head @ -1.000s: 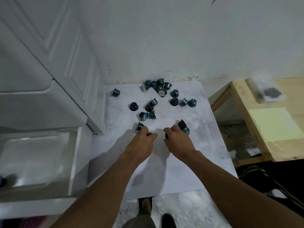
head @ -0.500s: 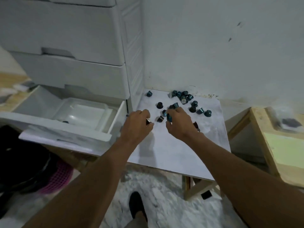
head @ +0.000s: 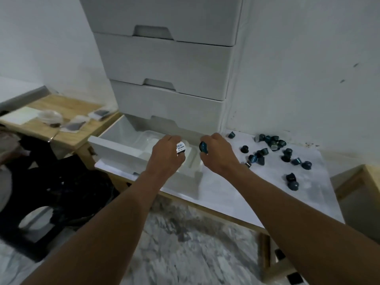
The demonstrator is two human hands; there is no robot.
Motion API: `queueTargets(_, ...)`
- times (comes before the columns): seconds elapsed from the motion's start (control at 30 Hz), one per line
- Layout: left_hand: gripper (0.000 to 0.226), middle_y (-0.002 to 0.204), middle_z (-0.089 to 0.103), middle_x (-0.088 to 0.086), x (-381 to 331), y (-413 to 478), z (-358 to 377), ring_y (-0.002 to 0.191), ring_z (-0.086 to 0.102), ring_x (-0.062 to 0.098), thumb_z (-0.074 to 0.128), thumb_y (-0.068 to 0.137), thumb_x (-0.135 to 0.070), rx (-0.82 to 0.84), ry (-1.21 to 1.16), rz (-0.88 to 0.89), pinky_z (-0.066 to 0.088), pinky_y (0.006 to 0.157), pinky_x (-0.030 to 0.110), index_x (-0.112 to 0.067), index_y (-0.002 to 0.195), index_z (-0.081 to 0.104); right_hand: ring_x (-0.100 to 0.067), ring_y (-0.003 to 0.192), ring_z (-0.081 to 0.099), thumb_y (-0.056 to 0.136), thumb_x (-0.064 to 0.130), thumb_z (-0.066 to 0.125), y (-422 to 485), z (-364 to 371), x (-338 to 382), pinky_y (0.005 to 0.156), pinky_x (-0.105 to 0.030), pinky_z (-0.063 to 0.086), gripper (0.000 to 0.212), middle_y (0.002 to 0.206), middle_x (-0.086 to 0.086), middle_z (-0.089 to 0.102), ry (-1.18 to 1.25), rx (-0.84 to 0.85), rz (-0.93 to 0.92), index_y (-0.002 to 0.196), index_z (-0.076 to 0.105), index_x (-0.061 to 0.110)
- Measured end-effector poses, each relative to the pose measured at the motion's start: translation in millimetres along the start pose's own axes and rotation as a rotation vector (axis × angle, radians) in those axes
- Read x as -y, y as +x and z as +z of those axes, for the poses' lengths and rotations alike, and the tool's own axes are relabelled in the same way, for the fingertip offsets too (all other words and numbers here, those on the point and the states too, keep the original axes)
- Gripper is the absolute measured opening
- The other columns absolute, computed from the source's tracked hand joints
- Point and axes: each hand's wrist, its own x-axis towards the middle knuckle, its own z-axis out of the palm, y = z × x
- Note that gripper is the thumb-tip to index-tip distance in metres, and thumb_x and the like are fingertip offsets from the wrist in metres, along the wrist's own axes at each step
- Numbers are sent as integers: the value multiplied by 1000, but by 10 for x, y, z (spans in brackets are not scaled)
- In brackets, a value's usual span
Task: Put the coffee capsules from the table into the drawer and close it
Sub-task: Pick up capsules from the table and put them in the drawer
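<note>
The bottom drawer [head: 115, 146] of a white plastic drawer unit stands pulled open, its inside white. Over its right half, my left hand [head: 167, 156] grips a capsule [head: 181, 148] whose white printed foil lid faces me. My right hand [head: 218, 155] pinches a blue capsule [head: 203, 147] above the drawer's right edge. Several dark blue and black capsules [head: 273, 141] lie scattered on the white table [head: 226, 190] to the right, most near the back wall, two [head: 292, 182] closer to the front.
The drawer unit [head: 170, 64] has closed drawers above the open one. A wooden bench [head: 61, 112] with small plastic packets stands at left. Another wooden table's corner [head: 368, 173] is at the right edge. Dark objects [head: 51, 186] sit on the marbled floor at lower left.
Both hands left the table with capsules and moved left over the open drawer. My view swung left, bringing the drawer unit to the centre.
</note>
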Motion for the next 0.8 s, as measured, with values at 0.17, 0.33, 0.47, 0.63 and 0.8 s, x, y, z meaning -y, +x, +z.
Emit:
queueTargets(0.17,37,117,61,10,220,27,-178,104,56,25,65,83,-18,33,-14,32,40,90,30,-9,119,59,-34,108,54,85,10,62,112,193,163,92,-34,43,43,121,-18,53,-3,2,26,128,54,12)
queueTargets(0.33,42,120,61,9,865,213,-413,106,56,25,67,83,-19,72,2,68,41,92,33,-11,123,58,-35,105,53,82,2,61,359,506,619,86,-31,41,43,116,-20,53,26,-17,94,123,58,10)
queueTargets(0.47,43,122,60,9,1110,391,-374,108,56,25,66,84,-21,116,-19,79,42,94,34,-12,125,57,-33,103,53,80,6,64,548,657,698,80,-27,37,39,111,-20,56,13,-23,146,119,60,9)
queueTargets(0.63,40,118,63,10,1293,783,-230,104,59,27,67,83,-18,157,-22,101,43,91,33,-11,122,59,-34,91,56,81,7,61,901,847,648,75,-29,40,26,99,-22,59,2,-24,176,106,66,6)
queueTargets(0.8,31,102,69,10,1526,1235,70,92,62,28,69,78,-17,263,15,122,49,81,33,-11,109,66,-35,100,56,76,11,64,1270,1142,469,84,-38,49,36,110,-19,58,27,53,281,113,63,11)
